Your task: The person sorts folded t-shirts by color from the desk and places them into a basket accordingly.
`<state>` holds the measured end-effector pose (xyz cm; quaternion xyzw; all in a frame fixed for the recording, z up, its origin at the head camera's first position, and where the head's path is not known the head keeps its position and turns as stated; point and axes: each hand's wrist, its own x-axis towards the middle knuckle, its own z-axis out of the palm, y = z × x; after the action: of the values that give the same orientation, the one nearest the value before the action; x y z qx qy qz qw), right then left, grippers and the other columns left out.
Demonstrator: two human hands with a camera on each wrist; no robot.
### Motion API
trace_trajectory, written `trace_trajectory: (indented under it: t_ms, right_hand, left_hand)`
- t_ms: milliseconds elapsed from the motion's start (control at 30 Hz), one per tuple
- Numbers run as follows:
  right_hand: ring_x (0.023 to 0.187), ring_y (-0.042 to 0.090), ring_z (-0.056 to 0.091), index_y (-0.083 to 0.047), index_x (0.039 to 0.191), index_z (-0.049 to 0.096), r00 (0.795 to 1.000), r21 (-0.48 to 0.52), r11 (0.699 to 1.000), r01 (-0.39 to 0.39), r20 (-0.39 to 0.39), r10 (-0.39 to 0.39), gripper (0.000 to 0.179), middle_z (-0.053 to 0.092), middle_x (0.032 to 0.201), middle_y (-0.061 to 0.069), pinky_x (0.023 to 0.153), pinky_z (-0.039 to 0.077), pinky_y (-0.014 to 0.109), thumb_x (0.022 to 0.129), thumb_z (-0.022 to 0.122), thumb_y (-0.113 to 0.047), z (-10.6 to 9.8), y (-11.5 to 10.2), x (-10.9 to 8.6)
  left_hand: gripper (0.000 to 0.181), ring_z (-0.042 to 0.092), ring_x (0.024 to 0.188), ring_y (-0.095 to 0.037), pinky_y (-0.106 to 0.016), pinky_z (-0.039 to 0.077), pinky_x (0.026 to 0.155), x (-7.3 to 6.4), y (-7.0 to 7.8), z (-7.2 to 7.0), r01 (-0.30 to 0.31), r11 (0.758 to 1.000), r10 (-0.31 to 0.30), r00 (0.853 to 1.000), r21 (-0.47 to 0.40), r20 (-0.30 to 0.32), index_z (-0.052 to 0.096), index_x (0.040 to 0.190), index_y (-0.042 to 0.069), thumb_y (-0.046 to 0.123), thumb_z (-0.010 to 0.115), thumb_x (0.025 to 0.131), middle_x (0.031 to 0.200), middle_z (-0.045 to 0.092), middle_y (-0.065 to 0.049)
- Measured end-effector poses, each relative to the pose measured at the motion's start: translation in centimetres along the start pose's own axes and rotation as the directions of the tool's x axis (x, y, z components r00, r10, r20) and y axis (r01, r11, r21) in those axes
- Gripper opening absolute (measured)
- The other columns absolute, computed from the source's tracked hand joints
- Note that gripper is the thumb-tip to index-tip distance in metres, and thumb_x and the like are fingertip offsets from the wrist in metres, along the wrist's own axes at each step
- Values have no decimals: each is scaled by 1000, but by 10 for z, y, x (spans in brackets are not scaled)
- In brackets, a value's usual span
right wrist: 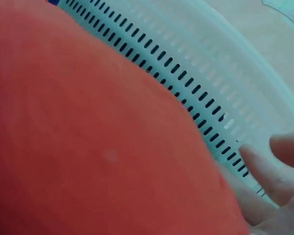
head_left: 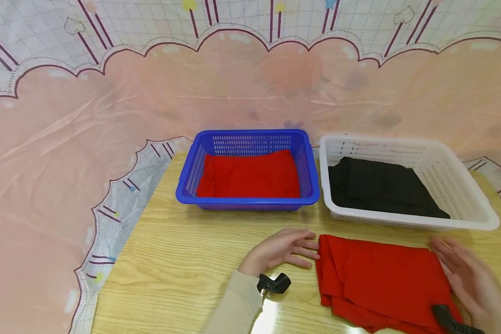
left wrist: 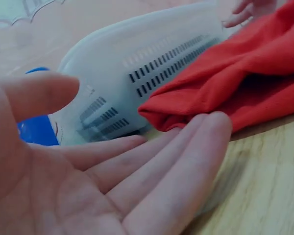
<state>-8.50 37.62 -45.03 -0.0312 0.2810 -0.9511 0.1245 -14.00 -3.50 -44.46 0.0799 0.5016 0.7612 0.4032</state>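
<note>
Our left hand (head_left: 281, 250) and right hand (head_left: 469, 278) lie flat, fingers straight, touching both ends of the red cloth (head_left: 380, 283).

Bright even light, soft shadows, wrist views blurred (right worst), curved edges

No readable text, label, brand, number or sign in any view. Backdrop cloth (head_left: 250, 83) carries only printed pattern: grid lines, scalloped borders, candle-like strokes, small stars and hearts. Blue basket (head_left: 248, 200), white basket (head_left: 463, 185), red cloth (head_left: 384, 283) and wooden table (head_left: 183, 264) show no lettering. Wrist views too close and blurred to show marks.
</note>
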Motion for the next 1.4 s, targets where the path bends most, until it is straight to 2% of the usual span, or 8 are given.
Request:
trace_trajectory:
  t_ms: [200, 367, 567, 700, 833, 1000, 1200, 1400]
  right_hand:
    - [118, 26, 45, -7, 131, 44, 997, 146, 988, -59, 59, 51, 44, 48, 128, 14, 95, 37, 32, 100, 13, -14, -3, 2, 0]
    - [123, 29, 37, -7, 130, 44, 989, 363, 922, -133, 102, 103, 45, 44, 130, 18, 104, 24, 32, 100, 13, -22, -3, 8, 2]
    - [122, 26, 39, -9, 132, 43, 986, 261, 952, -159, 97, 138, 46, 45, 131, 13, 101, 30, 33, 100, 11, -18, 5, 15, 9]
    - [123, 23, 38, -12, 134, 40, 966, 180, 953, -244, 130, 223, 47, 41, 135, 8, 101, 29, 36, 100, 9, -20, 9, 24, 16]
    - [128, 25, 28, -14, 136, 36, 911, 180, 912, -367, 268, 314, 54, 28, 143, 6, 104, 19, 43, 98, 0, -28, 8, 34, 23]
    - [127, 33, 28, -14, 141, 26, 881, 69, 918, -390, 318, 350, 54, 26, 144, 9, 102, 20, 49, 97, -4, -25, 7, 41, 26]
    - [128, 35, 25, -18, 143, 21, 868, 91, 908, -409, 347, 356, 55, 24, 144, 10, 104, 16, 47, 96, -6, -26, 6, 46, 27]
    - [129, 29, 26, -16, 140, 30, 905, 175, 912, -370, 292, 311, 53, 28, 143, 9, 105, 15, 44, 98, 0, -28, 11, 53, 28]
  left_hand:
    - [50, 62, 86, -29, -35, 53, 60, 2, 1, 11, 49, 987, -37, 996, 153, -81, 51, 119, 0, 39, 53, 88, 101, 62, -12]
    - [36, 61, 61, -21, -25, 47, 44, 5, -1, 18, 82, 948, -53, 993, 308, -104, 61, 85, 4, 41, 59, 83, 75, 63, -12]
    - [14, 55, 49, -16, -27, 50, 49, 4, -3, 17, 86, 901, -70, 996, 425, -54, 61, 84, 8, 20, 66, 81, 67, 62, -11]
    - [11, 57, 50, -17, -29, 51, 52, 2, -5, 12, 79, 907, -68, 997, 413, -43, 59, 90, 6, 12, 63, 82, 72, 60, -6]
    - [7, 58, 57, -18, -32, 52, 57, 1, -7, 5, 32, 942, -32, 999, 333, -6, 52, 88, 3, 9, 56, 86, 78, 55, -4]
    - [13, 59, 66, -17, -32, 52, 59, 0, -10, 0, 13, 968, -17, 1000, 252, 13, 49, 97, 4, 13, 47, 88, 83, 60, -7]
    - [21, 58, 62, -16, -29, 50, 53, 2, -11, -2, -19, 978, 26, 999, 208, -33, 46, 108, 7, 17, 45, 90, 82, 60, -7]
    - [31, 60, 86, -17, -30, 49, 75, 4, -10, -2, -82, 949, 75, 997, 306, 34, 48, 112, 11, 26, 57, 87, 98, 62, -6]
